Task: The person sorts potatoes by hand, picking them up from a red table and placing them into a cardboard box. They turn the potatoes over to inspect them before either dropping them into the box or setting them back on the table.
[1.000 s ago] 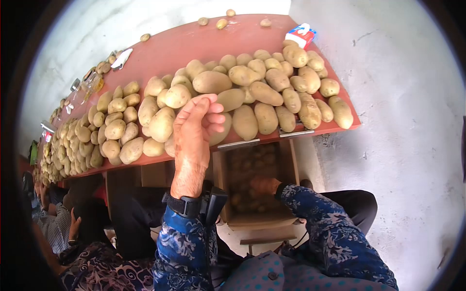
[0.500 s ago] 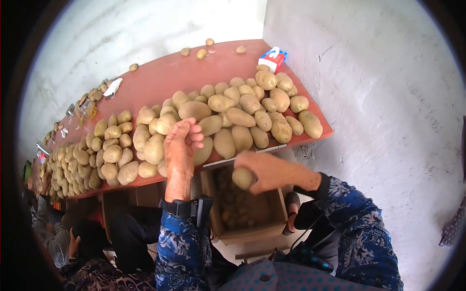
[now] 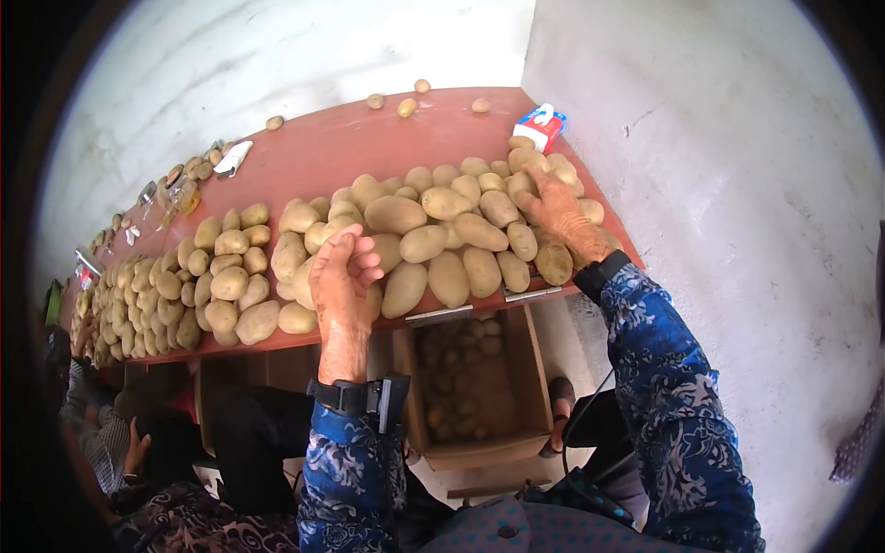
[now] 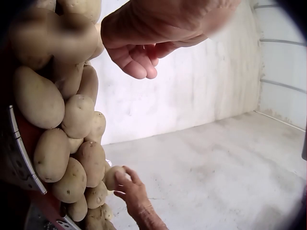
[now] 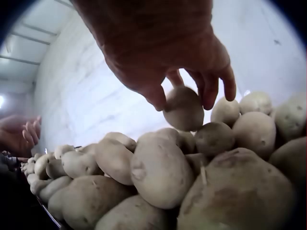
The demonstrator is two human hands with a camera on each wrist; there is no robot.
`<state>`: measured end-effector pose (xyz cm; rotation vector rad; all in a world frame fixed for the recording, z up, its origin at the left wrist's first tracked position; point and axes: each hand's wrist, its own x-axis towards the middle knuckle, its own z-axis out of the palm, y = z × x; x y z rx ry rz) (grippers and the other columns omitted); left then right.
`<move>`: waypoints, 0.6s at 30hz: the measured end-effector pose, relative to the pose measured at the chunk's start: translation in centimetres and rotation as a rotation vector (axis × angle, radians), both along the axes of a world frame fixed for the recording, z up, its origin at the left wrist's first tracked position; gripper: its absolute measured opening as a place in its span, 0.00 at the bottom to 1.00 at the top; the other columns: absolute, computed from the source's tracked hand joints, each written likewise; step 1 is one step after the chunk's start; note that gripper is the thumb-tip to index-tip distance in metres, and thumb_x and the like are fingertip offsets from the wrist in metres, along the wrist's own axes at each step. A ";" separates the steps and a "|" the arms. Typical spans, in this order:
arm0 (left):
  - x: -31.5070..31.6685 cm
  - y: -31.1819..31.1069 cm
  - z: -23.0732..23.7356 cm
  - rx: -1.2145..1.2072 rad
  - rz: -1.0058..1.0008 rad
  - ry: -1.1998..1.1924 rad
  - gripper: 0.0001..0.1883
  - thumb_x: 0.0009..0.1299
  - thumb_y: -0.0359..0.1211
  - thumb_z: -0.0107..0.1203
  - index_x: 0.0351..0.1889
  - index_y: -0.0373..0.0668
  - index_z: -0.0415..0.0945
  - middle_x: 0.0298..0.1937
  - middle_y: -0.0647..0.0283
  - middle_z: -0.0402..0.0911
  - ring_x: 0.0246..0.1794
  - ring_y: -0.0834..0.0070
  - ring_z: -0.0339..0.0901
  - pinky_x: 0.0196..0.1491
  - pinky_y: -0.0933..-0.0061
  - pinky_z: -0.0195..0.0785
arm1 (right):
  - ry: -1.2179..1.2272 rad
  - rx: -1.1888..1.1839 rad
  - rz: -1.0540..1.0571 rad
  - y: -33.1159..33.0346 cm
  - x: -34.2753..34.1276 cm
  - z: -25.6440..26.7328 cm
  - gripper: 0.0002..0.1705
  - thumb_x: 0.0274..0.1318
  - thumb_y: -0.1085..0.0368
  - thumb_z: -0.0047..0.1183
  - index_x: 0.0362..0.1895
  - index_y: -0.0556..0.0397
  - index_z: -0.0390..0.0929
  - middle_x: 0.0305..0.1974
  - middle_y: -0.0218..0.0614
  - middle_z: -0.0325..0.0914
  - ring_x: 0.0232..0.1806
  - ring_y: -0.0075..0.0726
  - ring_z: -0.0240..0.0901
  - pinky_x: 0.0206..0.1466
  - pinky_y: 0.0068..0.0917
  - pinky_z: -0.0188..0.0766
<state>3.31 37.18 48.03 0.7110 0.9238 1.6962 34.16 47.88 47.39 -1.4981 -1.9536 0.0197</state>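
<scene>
My right hand reaches over the right end of a potato pile on the table. In the right wrist view, its thumb and fingers pinch a small round potato just above the others. Below it lie larger potatoes, some with dark blemishes. My left hand is raised in front of the pile's near edge, palm sideways. Its fingers bend loosely with nothing between them, and a long potato lies beside it.
Under the red table stands a cardboard box with potatoes inside. A tissue pack is by the wall corner. Farther left are a white cloth, a glass jar and another person's hand.
My right hand came up out of the box with a potato and moved forward to the pile's far right end. The left hand keeps its pose while the head view shifts.
</scene>
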 end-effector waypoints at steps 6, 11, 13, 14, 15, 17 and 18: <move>-0.2 -0.1 0.0 0.010 0.006 0.002 0.11 0.71 0.33 0.50 0.45 0.36 0.77 0.31 0.63 0.80 0.25 0.80 0.75 0.26 0.80 0.72 | -0.072 -0.056 0.066 0.5 1.9 -3.0 0.29 0.51 0.67 0.53 0.60 0.51 0.66 0.49 0.53 0.73 0.51 0.60 0.69 0.55 0.48 0.67; 0.2 -0.3 0.4 0.009 0.008 -0.014 0.11 0.71 0.33 0.50 0.45 0.36 0.77 0.31 0.63 0.80 0.25 0.80 0.75 0.26 0.80 0.72 | -0.010 0.344 0.060 -2.2 0.8 -0.8 0.23 0.50 0.72 0.52 0.54 0.53 0.71 0.48 0.52 0.73 0.50 0.60 0.69 0.55 0.48 0.65; 0.0 -0.1 0.3 0.002 0.014 -0.002 0.11 0.72 0.33 0.49 0.45 0.37 0.77 0.32 0.63 0.80 0.26 0.80 0.75 0.27 0.79 0.72 | 0.032 0.326 0.208 -6.2 -1.2 1.9 0.21 0.51 0.72 0.52 0.52 0.53 0.72 0.46 0.50 0.74 0.49 0.58 0.70 0.53 0.47 0.67; 0.1 -0.1 0.5 0.003 0.034 0.003 0.11 0.72 0.34 0.49 0.45 0.37 0.77 0.32 0.63 0.80 0.26 0.79 0.75 0.27 0.79 0.72 | 0.075 0.305 0.348 -8.5 -2.4 2.8 0.19 0.51 0.72 0.53 0.50 0.53 0.73 0.45 0.48 0.74 0.48 0.56 0.70 0.51 0.45 0.68; 0.2 -0.2 0.4 -0.004 0.054 0.006 0.11 0.72 0.34 0.49 0.45 0.37 0.77 0.33 0.63 0.80 0.26 0.79 0.75 0.28 0.78 0.72 | 0.063 0.246 0.431 -10.8 -3.6 3.2 0.17 0.51 0.72 0.53 0.49 0.52 0.74 0.43 0.45 0.75 0.45 0.54 0.72 0.48 0.43 0.69; 0.3 0.0 0.0 0.019 0.047 0.015 0.12 0.72 0.34 0.48 0.46 0.37 0.77 0.33 0.63 0.80 0.27 0.79 0.75 0.29 0.78 0.72 | 0.046 0.063 0.641 -14.4 -5.5 2.5 0.14 0.52 0.70 0.54 0.45 0.52 0.74 0.38 0.41 0.75 0.39 0.51 0.74 0.42 0.40 0.72; 0.4 -0.2 0.0 0.015 0.045 0.031 0.12 0.72 0.34 0.48 0.46 0.37 0.77 0.33 0.63 0.80 0.27 0.78 0.76 0.29 0.77 0.72 | 0.041 -0.060 0.765 -15.8 -6.3 1.5 0.12 0.52 0.69 0.54 0.43 0.52 0.74 0.36 0.40 0.75 0.37 0.50 0.74 0.39 0.39 0.73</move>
